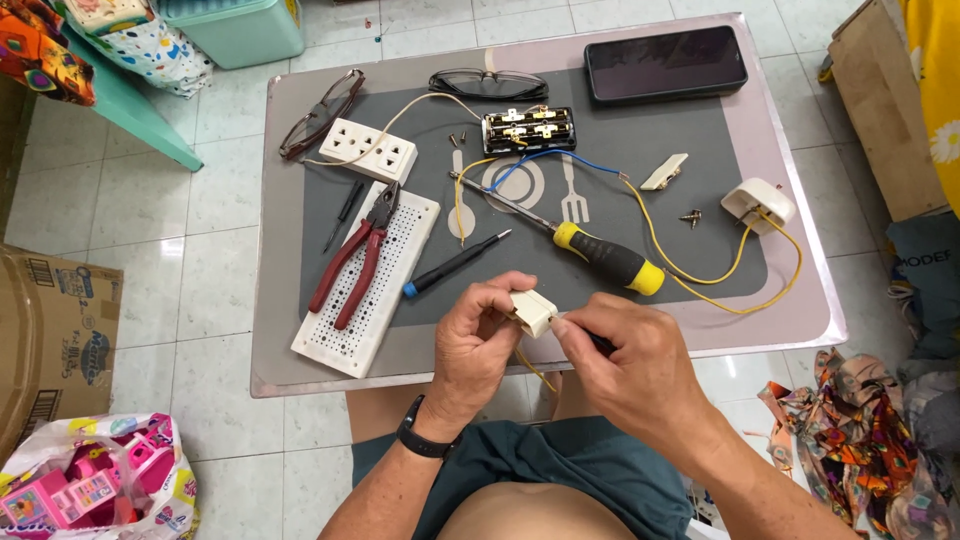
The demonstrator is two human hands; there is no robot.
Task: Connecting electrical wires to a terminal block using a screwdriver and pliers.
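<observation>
My left hand [478, 340] holds a small cream plug part [532, 311] just over the near edge of the low table [790, 150]. A yellow wire [530, 365] hangs down from the part. My right hand [625, 355] is closed around a thin dark tool [600, 343] whose tip meets the part's right side. A black band sits on my left wrist. On the table just beyond lie a yellow-and-black screwdriver [600, 255] and a slim black screwdriver with a blue end [455, 264].
Red-handled pliers [355, 258] rest on a white perforated board [375, 280]. A white socket strip [368, 150], an open black socket base [528, 130], a cream plug body [757, 203], loose screws, two pairs of glasses and a phone [665, 63] lie farther back. A cardboard box stands left.
</observation>
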